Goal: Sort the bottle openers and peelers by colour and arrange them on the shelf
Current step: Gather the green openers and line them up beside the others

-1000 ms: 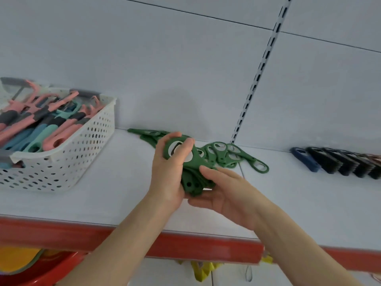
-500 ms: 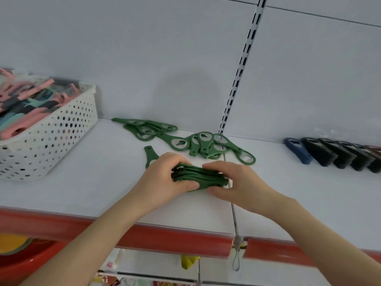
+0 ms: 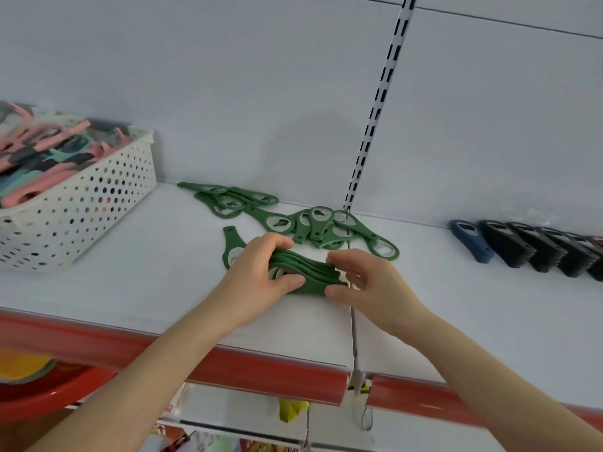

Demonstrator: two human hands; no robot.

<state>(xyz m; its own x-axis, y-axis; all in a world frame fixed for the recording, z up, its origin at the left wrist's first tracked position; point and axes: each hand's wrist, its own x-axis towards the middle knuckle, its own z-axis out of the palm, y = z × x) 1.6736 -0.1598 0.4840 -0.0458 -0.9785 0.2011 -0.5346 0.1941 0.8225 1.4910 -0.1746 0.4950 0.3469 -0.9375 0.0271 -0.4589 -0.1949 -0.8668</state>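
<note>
A stack of green bottle openers (image 3: 305, 274) lies on the white shelf (image 3: 163, 282), held from both ends. My left hand (image 3: 261, 272) grips its left end with curled fingers and thumb. My right hand (image 3: 365, 282) pinches the right end. One green opener (image 3: 230, 244) lies partly under my left hand. More green openers (image 3: 323, 226) lie loose behind, with another small group (image 3: 228, 199) by the back wall. A white perforated basket (image 3: 81, 203) at the left holds pink, teal and grey peelers (image 3: 42, 158).
A row of dark blue and black openers (image 3: 528, 247) stands on the shelf at the right. The shelf has a red front edge (image 3: 261, 373). A slotted upright (image 3: 375, 119) runs up the back wall. Red and yellow items (image 3: 39, 383) sit below left.
The stack went from held up in the air to lying flat on the shelf. Both hands came down with it and now hold its two ends. The camera view shifted right.
</note>
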